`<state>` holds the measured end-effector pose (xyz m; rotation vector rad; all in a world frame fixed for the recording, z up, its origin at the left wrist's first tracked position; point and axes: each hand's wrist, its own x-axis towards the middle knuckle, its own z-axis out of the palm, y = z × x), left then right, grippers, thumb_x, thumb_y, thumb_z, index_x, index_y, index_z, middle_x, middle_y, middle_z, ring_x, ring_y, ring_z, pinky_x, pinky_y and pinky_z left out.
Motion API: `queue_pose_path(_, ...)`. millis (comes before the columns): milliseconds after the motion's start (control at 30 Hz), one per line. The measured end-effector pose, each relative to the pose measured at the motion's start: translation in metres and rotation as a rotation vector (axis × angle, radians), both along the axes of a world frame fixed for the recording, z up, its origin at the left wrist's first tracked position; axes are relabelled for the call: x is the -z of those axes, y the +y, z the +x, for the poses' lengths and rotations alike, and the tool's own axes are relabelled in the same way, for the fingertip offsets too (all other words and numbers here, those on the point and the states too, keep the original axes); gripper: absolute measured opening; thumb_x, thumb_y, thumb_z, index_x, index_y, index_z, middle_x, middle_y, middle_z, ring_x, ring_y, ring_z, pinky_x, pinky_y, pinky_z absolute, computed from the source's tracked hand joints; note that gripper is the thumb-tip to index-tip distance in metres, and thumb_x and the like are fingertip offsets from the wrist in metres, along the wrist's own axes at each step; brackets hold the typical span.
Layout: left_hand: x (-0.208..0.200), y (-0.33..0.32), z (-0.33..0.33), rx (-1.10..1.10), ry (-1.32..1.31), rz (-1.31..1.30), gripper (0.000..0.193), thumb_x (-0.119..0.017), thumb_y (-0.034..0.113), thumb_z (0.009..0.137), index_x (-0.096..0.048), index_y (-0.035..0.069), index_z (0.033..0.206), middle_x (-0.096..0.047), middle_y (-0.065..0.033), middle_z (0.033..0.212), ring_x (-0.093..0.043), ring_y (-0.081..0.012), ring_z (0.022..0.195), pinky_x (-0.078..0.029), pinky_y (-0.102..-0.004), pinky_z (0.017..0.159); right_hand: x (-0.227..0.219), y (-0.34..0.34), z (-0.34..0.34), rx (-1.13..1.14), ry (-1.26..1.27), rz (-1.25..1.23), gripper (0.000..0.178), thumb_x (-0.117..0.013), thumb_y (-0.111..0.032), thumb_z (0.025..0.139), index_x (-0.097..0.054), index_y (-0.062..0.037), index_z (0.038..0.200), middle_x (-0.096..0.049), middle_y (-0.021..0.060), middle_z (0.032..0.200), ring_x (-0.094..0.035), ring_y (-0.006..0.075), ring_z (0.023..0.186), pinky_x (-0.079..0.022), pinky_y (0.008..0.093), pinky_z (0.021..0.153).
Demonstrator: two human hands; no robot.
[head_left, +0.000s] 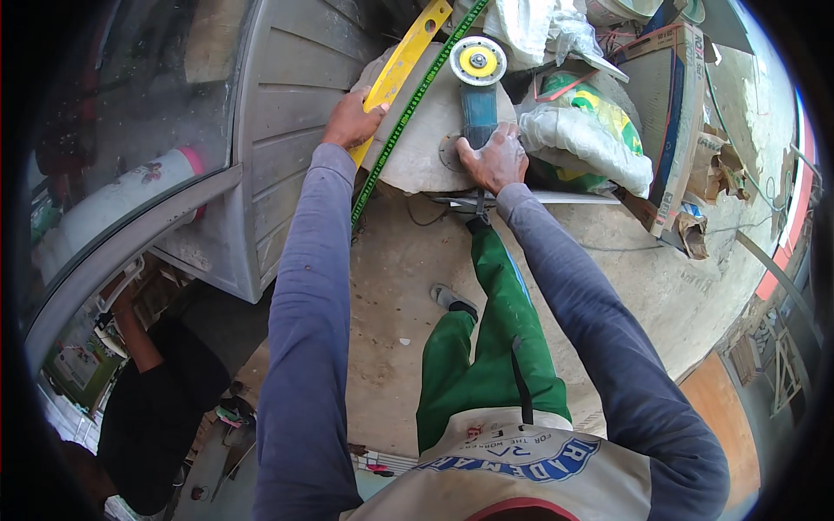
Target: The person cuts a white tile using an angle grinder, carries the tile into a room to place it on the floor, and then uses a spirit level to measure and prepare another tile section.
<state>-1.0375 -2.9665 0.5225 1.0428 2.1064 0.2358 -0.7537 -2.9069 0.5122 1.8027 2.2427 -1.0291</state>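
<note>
My left hand (351, 120) is closed round the edge of a long yellow spirit level (408, 54), which slants up and away from me. Beside it, just to the right, runs a green measuring tape (408, 113) with black markings, pulled out long. An angle grinder (479, 111) with a teal body lies on the grey slab (404, 169), its cutting disc (478, 61) with a yellow centre at the far end. My right hand (497, 160) grips the near end of the grinder. The underside of that grip is hidden.
White and green plastic sacks (586, 130) crowd the slab's right, with a large cardboard box (665, 113) beyond. A grey slatted panel (304, 95) stands close on the left. A cable (426, 221) lies on the concrete floor (391, 278). Another person (156, 408) is at lower left.
</note>
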Motion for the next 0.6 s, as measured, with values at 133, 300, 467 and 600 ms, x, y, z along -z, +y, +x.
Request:
queue_pose_path(133, 0.027, -0.006, 0.002, -0.108, 0.056, 0.062, 0.062, -0.075, 0.032, 0.088, -0.059, -0.006, 0.134, -0.066, -0.0268, 0.128, -0.064, -0.0388, 0.120, -0.048, -0.0427, 0.105, -0.001, -0.002, -0.001, -0.003, 0.020, -0.006, 0.082, -0.070, -0.055, 0.080, -0.052, 0.0112, 0.124, -0.053, 0.0276, 0.127, -0.058, 0.0423, 0.120, -0.050, 0.0472, 0.101)
queue_pose_path(300, 0.015, -0.015, 0.029, -0.142, 0.136, 0.041, 0.064, -0.075, 0.030, 0.089, -0.056, -0.006, 0.137, -0.065, -0.0277, 0.128, -0.062, -0.0402, 0.122, -0.046, -0.0443, 0.106, 0.001, 0.002, 0.006, 0.009, 0.013, 0.011, 0.083, -0.069, -0.056, 0.079, -0.052, 0.0110, 0.125, -0.054, 0.0273, 0.127, -0.059, 0.0416, 0.121, -0.050, 0.0470, 0.101)
queue_pose_path(467, -0.025, -0.071, 0.060, -0.290, 0.214, 0.202, 0.056, -0.070, 0.025, 0.092, -0.056, -0.006, 0.136, -0.066, -0.0273, 0.126, -0.062, -0.0401, 0.122, -0.046, -0.0440, 0.106, -0.004, -0.005, 0.008, -0.010, -0.010, -0.027, 0.093, -0.067, -0.063, 0.078, -0.050, 0.0114, 0.132, -0.052, 0.0281, 0.132, -0.057, 0.0422, 0.125, -0.048, 0.0480, 0.104)
queue_pose_path(600, -0.056, -0.163, 0.124, -0.538, -0.132, 0.290, 0.046, -0.066, 0.019, 0.095, -0.060, -0.008, 0.132, -0.069, -0.0222, 0.125, -0.068, -0.0268, 0.117, -0.050, -0.0350, 0.101, -0.047, -0.009, 0.025, 0.064, -0.016, -0.192, 0.106, -0.064, -0.070, 0.078, -0.041, 0.0090, 0.146, -0.047, 0.0297, 0.144, -0.053, 0.0439, 0.132, -0.044, 0.0501, 0.108)
